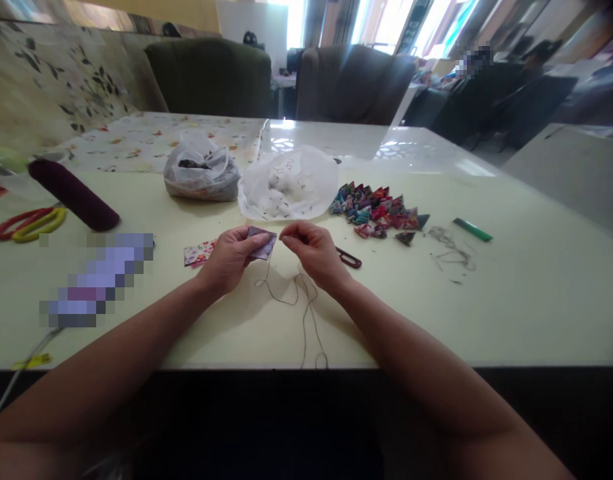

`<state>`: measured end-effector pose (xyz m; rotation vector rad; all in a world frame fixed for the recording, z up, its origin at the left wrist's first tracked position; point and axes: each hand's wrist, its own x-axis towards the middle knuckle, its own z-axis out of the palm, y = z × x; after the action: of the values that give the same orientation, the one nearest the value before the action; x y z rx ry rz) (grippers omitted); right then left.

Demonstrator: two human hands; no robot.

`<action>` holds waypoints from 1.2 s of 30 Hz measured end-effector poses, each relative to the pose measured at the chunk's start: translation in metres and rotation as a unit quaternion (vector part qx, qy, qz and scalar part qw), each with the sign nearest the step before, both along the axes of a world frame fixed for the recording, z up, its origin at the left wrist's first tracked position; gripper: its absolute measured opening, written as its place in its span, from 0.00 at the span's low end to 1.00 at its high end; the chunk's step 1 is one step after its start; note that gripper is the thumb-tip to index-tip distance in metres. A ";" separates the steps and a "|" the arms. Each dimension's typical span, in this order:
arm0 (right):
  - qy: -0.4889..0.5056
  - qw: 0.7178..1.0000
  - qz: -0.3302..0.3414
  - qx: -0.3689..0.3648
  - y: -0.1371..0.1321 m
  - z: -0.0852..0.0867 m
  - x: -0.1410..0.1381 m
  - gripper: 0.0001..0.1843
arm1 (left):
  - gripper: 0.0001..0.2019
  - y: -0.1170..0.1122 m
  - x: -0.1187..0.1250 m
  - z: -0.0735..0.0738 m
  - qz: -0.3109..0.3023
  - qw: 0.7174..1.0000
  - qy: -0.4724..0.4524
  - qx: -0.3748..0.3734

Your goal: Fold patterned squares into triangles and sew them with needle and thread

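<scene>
My left hand point(230, 257) pinches a small folded piece of purple-grey patterned fabric point(262, 244), thumb on top. Close to its right, my right hand point(309, 250) has thumb and fingertips pressed together; whatever is between them is too small to see. A thin dark thread point(281, 301) hangs from the fabric and loops across the table towards its front edge. Beside my left hand lie flower-print fabric pieces point(196, 253), partly covered by it. A dark-handled tool point(350, 258) sticks out from behind my right hand.
Beyond my hands stand a white bag of stuffing point(289, 187) and another plastic bag point(201, 177). Right of them are several small sewn fabric pieces point(374, 207), loose thread scraps point(449, 247) and a green object point(473, 229). Leftward lie a purple roll point(74, 195), scissors-like handles point(39, 224) and a blurred-out device point(101, 280).
</scene>
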<state>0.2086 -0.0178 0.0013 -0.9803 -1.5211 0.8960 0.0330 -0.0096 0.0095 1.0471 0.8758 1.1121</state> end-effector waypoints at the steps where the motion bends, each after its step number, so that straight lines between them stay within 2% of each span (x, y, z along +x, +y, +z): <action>1: 0.011 1.000 0.013 -0.006 0.001 0.000 0.001 0.06 | 0.10 0.000 0.000 0.000 -0.003 1.000 -0.004 -0.004; 4: 0.038 0.999 0.037 -0.014 0.003 -0.001 0.002 0.06 | 0.10 0.001 0.000 0.001 -0.006 1.000 -0.006 -0.011; 13: 0.032 0.999 0.033 -0.026 0.005 0.001 0.004 0.05 | 0.09 0.000 0.000 0.001 0.005 1.000 0.013 -0.009; 19: 0.037 0.998 0.041 -0.036 0.005 0.001 0.005 0.06 | 0.09 0.001 -0.001 0.000 -0.009 1.000 -0.003 -0.022; 26: 0.041 0.998 0.047 -0.032 0.006 -0.002 0.005 0.07 | 0.10 0.004 -0.001 0.000 -0.034 0.998 -0.013 -0.044; 33: 0.032 0.998 0.045 -0.011 0.007 -0.006 0.002 0.07 | 0.11 0.002 0.000 -0.003 -0.037 0.999 0.013 -0.030; 36: -0.002 0.999 0.034 0.002 0.006 -0.008 0.001 0.07 | 0.12 0.000 0.002 -0.003 -0.034 0.999 0.031 -0.023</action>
<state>0.2096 -0.0121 -0.0065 -0.9318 -1.5663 0.9389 0.0345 -0.0096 0.0066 1.0709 0.9037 1.0026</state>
